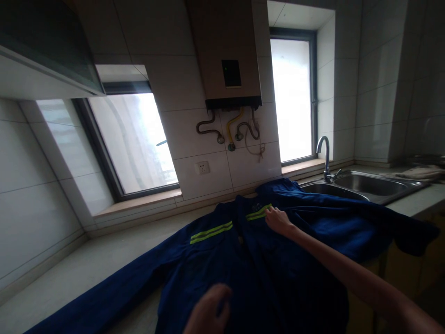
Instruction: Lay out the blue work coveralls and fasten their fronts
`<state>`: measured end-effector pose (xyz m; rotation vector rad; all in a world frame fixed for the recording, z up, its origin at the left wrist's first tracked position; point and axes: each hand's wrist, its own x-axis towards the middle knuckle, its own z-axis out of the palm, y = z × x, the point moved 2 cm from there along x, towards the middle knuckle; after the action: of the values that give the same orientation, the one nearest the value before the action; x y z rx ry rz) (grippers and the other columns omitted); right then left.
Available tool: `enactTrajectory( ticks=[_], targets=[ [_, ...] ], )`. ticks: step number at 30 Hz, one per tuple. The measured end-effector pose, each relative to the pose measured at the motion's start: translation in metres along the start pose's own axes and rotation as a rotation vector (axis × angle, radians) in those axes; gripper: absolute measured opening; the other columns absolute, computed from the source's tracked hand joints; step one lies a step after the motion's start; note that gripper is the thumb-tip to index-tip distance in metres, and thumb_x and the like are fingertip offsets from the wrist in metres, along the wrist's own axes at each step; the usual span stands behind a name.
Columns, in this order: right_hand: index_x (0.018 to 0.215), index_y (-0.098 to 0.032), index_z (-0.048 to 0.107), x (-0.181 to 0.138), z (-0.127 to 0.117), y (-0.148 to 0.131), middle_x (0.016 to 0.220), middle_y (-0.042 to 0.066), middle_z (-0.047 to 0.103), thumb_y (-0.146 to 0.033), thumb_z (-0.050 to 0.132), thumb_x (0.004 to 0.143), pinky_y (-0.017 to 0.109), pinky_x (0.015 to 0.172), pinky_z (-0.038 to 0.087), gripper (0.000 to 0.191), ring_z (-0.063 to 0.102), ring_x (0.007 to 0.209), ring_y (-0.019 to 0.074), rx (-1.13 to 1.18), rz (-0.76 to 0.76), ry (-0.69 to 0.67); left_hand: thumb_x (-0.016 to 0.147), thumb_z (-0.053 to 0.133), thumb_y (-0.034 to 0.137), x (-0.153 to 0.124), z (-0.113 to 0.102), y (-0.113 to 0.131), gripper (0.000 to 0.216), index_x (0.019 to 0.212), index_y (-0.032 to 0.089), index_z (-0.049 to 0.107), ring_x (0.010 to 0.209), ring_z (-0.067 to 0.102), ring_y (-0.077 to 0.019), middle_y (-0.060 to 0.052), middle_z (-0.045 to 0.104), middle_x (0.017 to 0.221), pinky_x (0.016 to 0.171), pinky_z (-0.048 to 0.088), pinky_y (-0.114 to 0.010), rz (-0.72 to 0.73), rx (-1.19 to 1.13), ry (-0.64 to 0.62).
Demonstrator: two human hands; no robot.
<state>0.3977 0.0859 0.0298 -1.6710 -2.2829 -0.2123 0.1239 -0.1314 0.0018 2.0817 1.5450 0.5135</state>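
Observation:
A dark blue work jacket with yellow-green stripes across the chest lies spread over the counter, its front facing up. One sleeve stretches to the lower left, and the other reaches right, past the front of the sink. My right hand is closed at the outer end of the chest stripe on the right side, its fingers pinched on the jacket cloth. Low in the view, my left hand is over the lower part of the jacket. It is blurred, and whether it grips any cloth does not show.
The counter runs along a tiled wall. A steel double sink with a curved tap stands at right, beside a cloth. A water heater with hoses hangs above, between two windows. A cabinet juts out upper left.

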Motion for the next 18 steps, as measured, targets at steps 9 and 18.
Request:
enactTrajectory(
  ticks=[9,18],
  targets=[
    [0.137,-0.017,0.044,-0.035,-0.009,0.005,0.145,0.016,0.033,-0.047,0.037,0.093,0.045,0.108,0.027,0.054,0.031,0.133,0.0319,0.240,-0.352,-0.068,0.087,0.032,0.047,0.045,-0.116,-0.205,0.064,0.144,0.020,0.027,0.138,0.008,-0.0435,-0.016,0.013,0.153,0.098,0.009,-0.074,-0.566,0.766,0.271],
    [0.145,-0.038,0.024,0.010,0.039,-0.095,0.155,0.008,0.001,-0.078,0.037,0.077,0.072,0.098,0.000,0.079,0.003,0.135,0.0501,0.390,-0.181,-0.304,0.084,0.027,0.063,0.063,-0.135,-0.244,0.063,0.141,0.036,0.030,0.134,0.023,-0.0442,-0.008,0.024,0.152,0.093,0.026,-0.071,-0.539,0.599,0.070]
  ],
)
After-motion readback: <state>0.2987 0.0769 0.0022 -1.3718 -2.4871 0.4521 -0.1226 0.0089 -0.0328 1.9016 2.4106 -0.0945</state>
